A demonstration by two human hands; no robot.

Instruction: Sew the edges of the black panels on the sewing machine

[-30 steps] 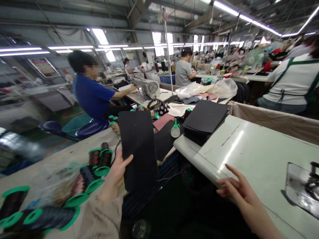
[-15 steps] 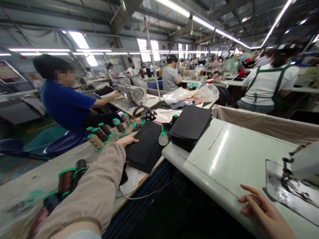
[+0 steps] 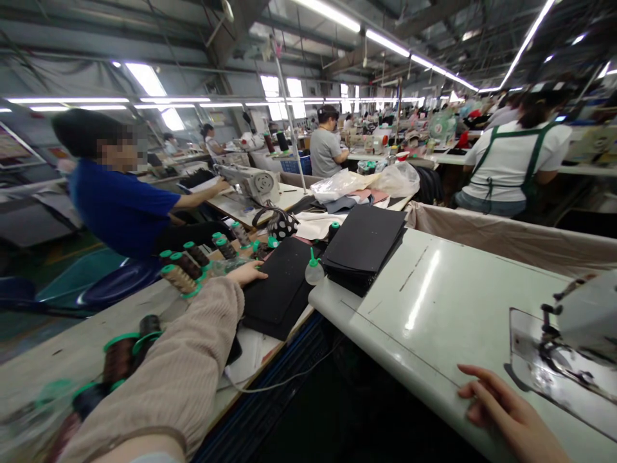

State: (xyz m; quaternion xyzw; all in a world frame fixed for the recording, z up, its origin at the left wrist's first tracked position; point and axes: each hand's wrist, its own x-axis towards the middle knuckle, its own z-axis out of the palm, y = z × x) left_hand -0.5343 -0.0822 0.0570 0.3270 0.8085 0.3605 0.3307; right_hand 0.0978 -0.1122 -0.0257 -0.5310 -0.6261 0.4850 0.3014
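My left hand (image 3: 248,273) reaches out to a black sheet (image 3: 282,273), with its thumb over the sheet's left edge and some fingertips hidden. The sheet lies on more black material on the left-hand bench. My right hand (image 3: 499,402) hovers by or rests on the front edge of the pale green sewing table (image 3: 434,308); its fingers are loosely bent and apart, with nothing in them. Just right of the sheet stands a small clear bottle with a green nozzle (image 3: 314,270). A taller stack of black sheets (image 3: 365,241) sits on the green table's left corner.
A sewing machine (image 3: 585,334) stands at the right. Thread spools (image 3: 180,273) crowd the left bench, with larger brown spools (image 3: 120,357) nearer me. A white cable (image 3: 284,384) hangs between the tables. A co-worker in blue (image 3: 120,199) sits at the left, another in a green apron (image 3: 515,157) at the right.
The black sheet under my left hand now lies flatter and more in line with the material below it. My right hand stays by the table edge. The view has shifted slightly.
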